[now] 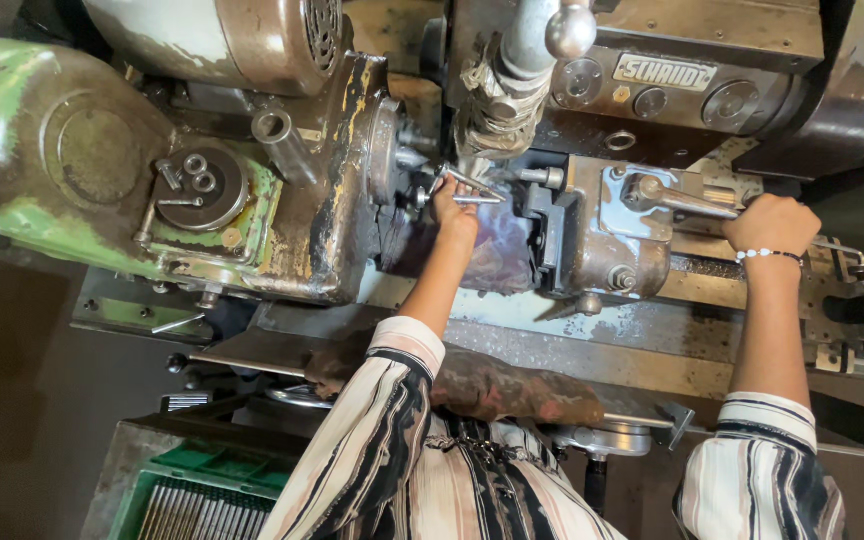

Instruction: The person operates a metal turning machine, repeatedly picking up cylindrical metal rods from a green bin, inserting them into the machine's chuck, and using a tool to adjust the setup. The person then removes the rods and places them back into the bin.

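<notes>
Down in the lower left corner sits a green crate (192, 475), packed with slim metal rods (197, 510) lying side by side. Up above it, the green headstock (62, 150) of the lathe fills the left side, paint worn and chipped, with a round plate (202, 190) holding a few loose bolts near its right edge. A short steel tube (277, 135) sticks up just beside that, under the motor housing (242, 35) at the top edge.

Now to the middle: the left hand (452, 210) is reaching in at the chuck (384, 150), fingers pinched around a thin metal rod (472, 190) that points right, toward the tool block. A second shiny rod seems to cross it there, though glare makes that hard to settle. A rag-wrapped lever (497, 110) with a ball knob (570, 30) hangs just above the hand. The striped sleeve (372, 440) runs down to the bottom edge.

Moving right, the grey carriage block (602, 235) sits on the lathe bed (572, 350), and from it a steel handle (677, 198) slants out. The right hand (774, 222) is closed round the end of that handle, a beaded bracelet (770, 256) on the wrist. Beyond it, at the right edge, a dark slotted bracket (857, 310) rests on the bed rail.
</notes>
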